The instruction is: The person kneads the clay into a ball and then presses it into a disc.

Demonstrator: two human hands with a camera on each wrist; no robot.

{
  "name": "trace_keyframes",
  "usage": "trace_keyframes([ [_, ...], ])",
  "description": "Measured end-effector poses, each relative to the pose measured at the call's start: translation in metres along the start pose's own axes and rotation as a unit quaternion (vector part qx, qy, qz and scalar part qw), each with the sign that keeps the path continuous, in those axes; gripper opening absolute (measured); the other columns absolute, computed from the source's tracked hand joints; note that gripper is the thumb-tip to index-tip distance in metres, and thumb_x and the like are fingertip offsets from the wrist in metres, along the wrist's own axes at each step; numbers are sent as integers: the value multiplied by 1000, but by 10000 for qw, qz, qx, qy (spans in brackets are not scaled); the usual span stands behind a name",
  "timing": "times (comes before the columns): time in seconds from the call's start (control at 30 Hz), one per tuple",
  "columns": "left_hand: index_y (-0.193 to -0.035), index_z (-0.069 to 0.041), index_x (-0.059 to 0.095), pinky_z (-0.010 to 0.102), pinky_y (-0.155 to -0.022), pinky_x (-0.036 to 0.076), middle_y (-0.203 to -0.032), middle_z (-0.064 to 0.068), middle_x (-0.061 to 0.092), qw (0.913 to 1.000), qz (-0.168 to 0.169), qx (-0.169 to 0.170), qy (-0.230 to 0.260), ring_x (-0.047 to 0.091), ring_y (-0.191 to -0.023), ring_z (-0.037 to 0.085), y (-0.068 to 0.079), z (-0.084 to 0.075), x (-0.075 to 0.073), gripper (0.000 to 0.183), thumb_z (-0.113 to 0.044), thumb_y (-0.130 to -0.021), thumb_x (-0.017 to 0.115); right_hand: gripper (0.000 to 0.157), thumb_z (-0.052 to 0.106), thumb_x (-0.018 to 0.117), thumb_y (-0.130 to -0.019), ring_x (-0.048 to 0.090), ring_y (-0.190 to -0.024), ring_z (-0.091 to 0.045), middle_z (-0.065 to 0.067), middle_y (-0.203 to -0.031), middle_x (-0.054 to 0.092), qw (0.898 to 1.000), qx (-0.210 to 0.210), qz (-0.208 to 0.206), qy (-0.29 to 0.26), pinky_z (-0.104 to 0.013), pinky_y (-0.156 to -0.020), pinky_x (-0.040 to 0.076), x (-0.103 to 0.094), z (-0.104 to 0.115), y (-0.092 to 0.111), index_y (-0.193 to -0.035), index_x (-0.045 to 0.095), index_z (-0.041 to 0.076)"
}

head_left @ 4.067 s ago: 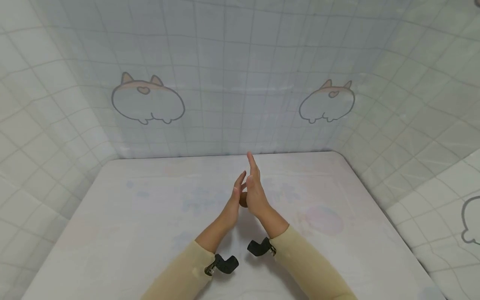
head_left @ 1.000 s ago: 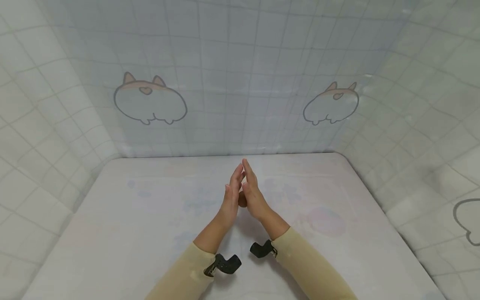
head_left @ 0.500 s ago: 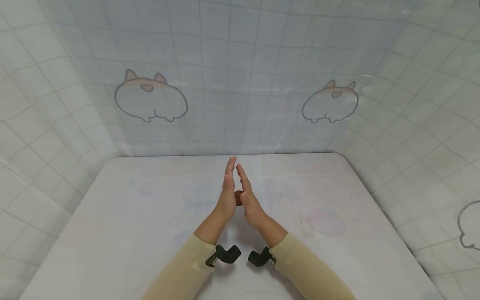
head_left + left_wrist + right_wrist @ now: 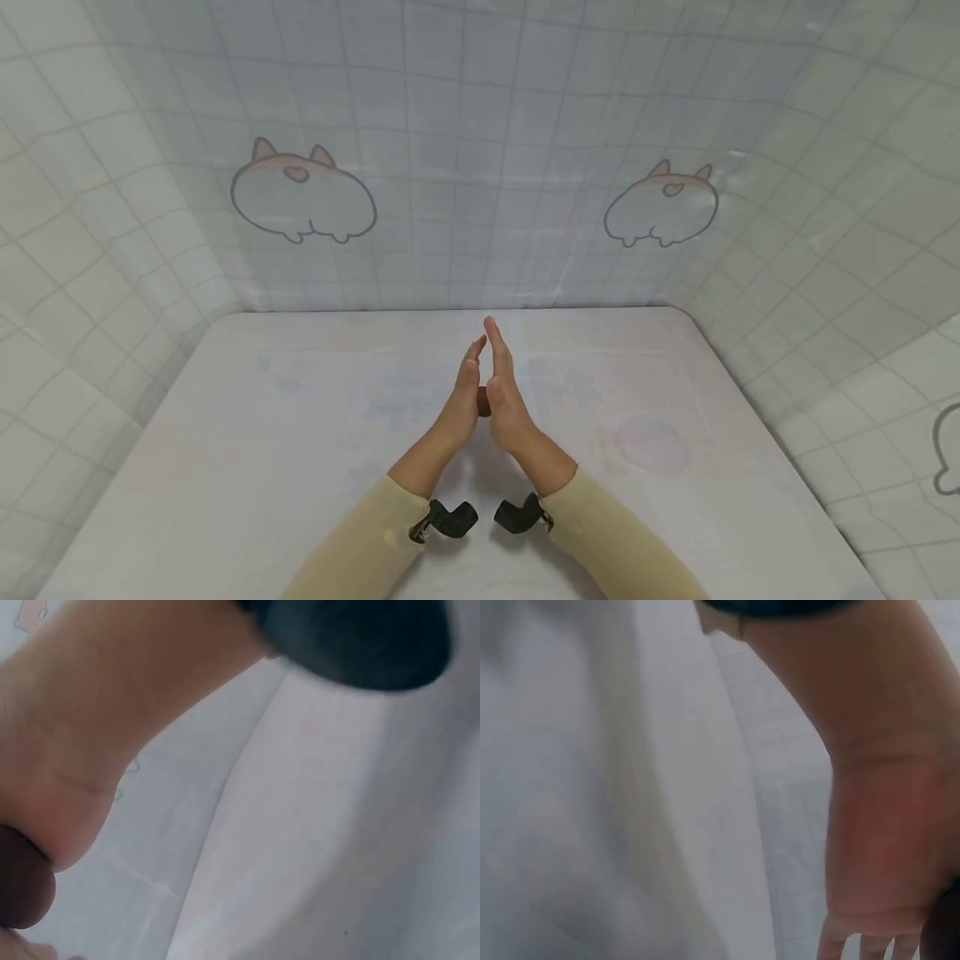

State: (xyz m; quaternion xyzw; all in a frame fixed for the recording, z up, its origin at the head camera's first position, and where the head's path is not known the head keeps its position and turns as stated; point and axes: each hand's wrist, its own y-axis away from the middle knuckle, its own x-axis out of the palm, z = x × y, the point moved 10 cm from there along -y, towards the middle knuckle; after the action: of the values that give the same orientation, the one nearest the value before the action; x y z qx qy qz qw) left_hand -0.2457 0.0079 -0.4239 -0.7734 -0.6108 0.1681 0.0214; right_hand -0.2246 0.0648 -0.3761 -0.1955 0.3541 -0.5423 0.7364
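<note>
A small, smooth brown lump (image 4: 483,402), rounded like a ball of clay, is pressed between two facing palms above the middle of the table. The left hand (image 4: 459,408) touches it from the left, fingers extended forward. From the other side the right hand (image 4: 512,410) presses on it, its fingers also straight and reaching farther forward. Both hands lean together, fingertips close. In the left wrist view, part of the brown lump (image 4: 26,889) shows against a palm; the right wrist view catches only a dark edge of the lump (image 4: 943,930). Its remaining surface is hidden by the hands.
A white table (image 4: 285,467) with faint pastel prints lies beneath. Behind it hangs a grid-patterned curtain (image 4: 480,183) with cartoon animal outlines, and similar sheets line both sides. A black wrist camera (image 4: 453,520) sits at the left cuff, another black camera (image 4: 517,514) at the right.
The palms slide against each other round the lump: half a second ago the left fingertips lay farther forward, now the right ones do. The lump has shifted slightly right and stays between the palms.
</note>
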Motion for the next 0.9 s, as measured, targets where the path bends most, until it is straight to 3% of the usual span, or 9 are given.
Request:
trace_keyframes([
  [0.03, -162, -29, 5, 70, -111, 16, -167, 8, 1, 10000, 59, 4, 24, 11, -151, 38, 1, -1, 2, 89, -80, -90, -1, 92, 74, 9, -98, 4, -153, -27, -10, -167, 3, 10000, 42, -40, 66, -66, -114, 10, -2, -1, -2, -161, 1, 8],
  [0.17, -162, -29, 5, 69, -111, 17, -166, 11, 9, 9988, 385, 99, 298, 16, -151, 36, 6, -4, 12, 83, -76, -94, 0, 94, 79, 7, -94, 5, -152, -29, -8, -167, 2, 9988, 393, -200, 212, -69, -112, 15, -13, -10, -9, -162, 0, 13],
  [0.23, -163, -26, 3, 68, -112, 18, -166, 12, 9, 9970, 584, 254, 445, 19, -150, 35, 9, -8, 16, 82, -74, -96, 0, 95, 81, 8, -92, 22, -146, -29, -6, -167, 2, 9976, 603, -258, 212, -69, -107, 26, -18, -17, -13, -162, -1, 17],
  [0.4, -162, -20, 1, 68, -113, 13, -167, 9, 4, 9909, 812, 660, 840, 17, -150, 36, 12, -18, 21, 89, -76, -94, 3, 95, 82, 10, -91, 22, -145, -27, -2, -167, 0, 9963, 826, -146, 175, -67, -102, 32, -23, -30, -20, -162, -2, 21],
  [0.47, -162, -18, 1, 68, -113, 10, -167, 9, 4, 9881, 815, 768, 1052, 14, -151, 36, 12, -21, 20, 94, -80, -92, 5, 95, 82, 10, -91, 6, -151, -25, -3, -167, -1, 9963, 840, -49, 166, -68, -108, 23, -22, -34, -21, -162, -2, 20],
  [0.67, -161, -12, -2, 65, -115, -1, -167, 8, -4, 9761, 803, 1187, 1633, 2, -152, 33, 12, -35, 12, 95, -79, -94, 8, 97, 84, 9, -88, 5, -151, -24, 0, -167, -2, 9916, 1282, 174, 18, -68, -112, 13, -13, -51, -16, -162, -3, 23],
  [0.8, -161, -10, -2, 63, -115, -4, -167, 8, -5, 9724, 613, 1419, 1746, -2, -152, 36, 11, -44, 3, 93, -76, -96, 10, 98, 81, 7, -90, 0, -152, -29, -8, -167, -5, 9882, 1446, 506, -34, -68, -114, 8, -3, -55, -12, -162, -5, 16],
  [0.83, -161, -10, -2, 63, -115, -5, -167, 8, -5, 9718, 565, 1468, 1759, -2, -152, 37, 10, -46, 1, 93, -75, -97, 11, 98, 80, 7, -90, 4, -151, -29, -11, -167, -6, 9871, 1483, 593, -67, -66, -114, 10, -1, -56, -11, -161, -6, 14],
  [0.9, -161, -10, -1, 63, -115, -4, -167, 7, -5, 9721, 472, 1505, 1737, -3, -152, 36, 8, -49, -2, 94, -77, -96, 12, 98, 80, 7, -90, 33, -139, -28, -17, -165, -6, 9845, 1586, 725, -168, -60, -112, 22, 3, -57, -8, -161, -8, 14],
])
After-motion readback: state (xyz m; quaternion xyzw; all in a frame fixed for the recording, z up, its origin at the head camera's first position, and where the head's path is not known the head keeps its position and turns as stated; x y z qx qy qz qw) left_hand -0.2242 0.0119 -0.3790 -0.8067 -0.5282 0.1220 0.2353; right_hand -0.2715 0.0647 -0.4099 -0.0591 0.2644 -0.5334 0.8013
